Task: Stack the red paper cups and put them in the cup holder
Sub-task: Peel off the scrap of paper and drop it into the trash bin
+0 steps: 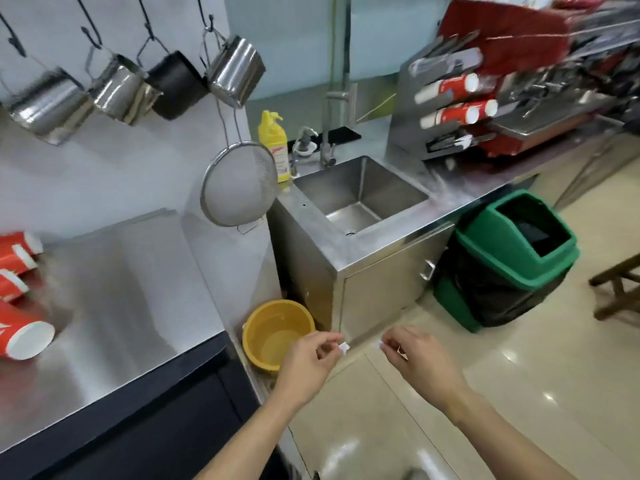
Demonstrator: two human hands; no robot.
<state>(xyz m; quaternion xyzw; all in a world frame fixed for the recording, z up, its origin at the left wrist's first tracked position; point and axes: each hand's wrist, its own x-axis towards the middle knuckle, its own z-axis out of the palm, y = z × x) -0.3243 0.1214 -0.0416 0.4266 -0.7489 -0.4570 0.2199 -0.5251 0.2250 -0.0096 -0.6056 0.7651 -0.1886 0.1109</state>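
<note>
Steel counter (114,271) carries red paper cups (17,292) lying at its left edge; cup holder (450,98) stands beyond the sink (360,195). Both hands' fingers pinch small white scraps (344,347).

- Four red paper cups with white rims (24,336) are seen lying on their sides on the steel counter at the left edge.
- Two rows of stacked red-and-white cups (450,87) are counted in the steel cup holder (408,109); the cups in each cannot be counted.
- Four metal jugs (235,69) are hung on wall hooks, three shiny and one black.
- One round wire-mesh strainer (239,183) is hung.
- One yellow soap bottle (275,142) is seen.
- One yellow plastic basin (277,332) is seen.
- One green swing-lid bin (502,258) is seen.
- Two bare hands are seen: the left hand (308,362) and the right hand (420,358).
</note>
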